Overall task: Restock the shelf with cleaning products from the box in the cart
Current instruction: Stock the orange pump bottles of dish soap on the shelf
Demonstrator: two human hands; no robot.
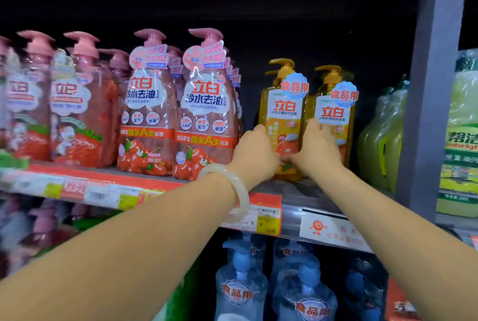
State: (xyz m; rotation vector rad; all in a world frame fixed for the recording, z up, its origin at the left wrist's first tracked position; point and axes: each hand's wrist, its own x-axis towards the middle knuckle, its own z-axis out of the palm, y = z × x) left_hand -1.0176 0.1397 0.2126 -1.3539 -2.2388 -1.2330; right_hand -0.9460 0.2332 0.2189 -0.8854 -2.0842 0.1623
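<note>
Two yellow pump bottles of dish soap stand upright on the shelf [297,191]. My left hand [254,152] and my right hand [316,150] both clasp the lower part of the left yellow bottle [283,113], one on each side. The right yellow bottle [335,111] stands right beside it, partly behind my right hand. A pale bangle [238,188] circles my left wrist. The box and the cart are out of view.
Pink pump bottles [204,113] fill the shelf to the left, close to my left hand. Green bottles [380,139] stand to the right before a grey upright post [426,113]. Blue pump bottles [305,289] fill the shelf below. Price tags line the shelf edge.
</note>
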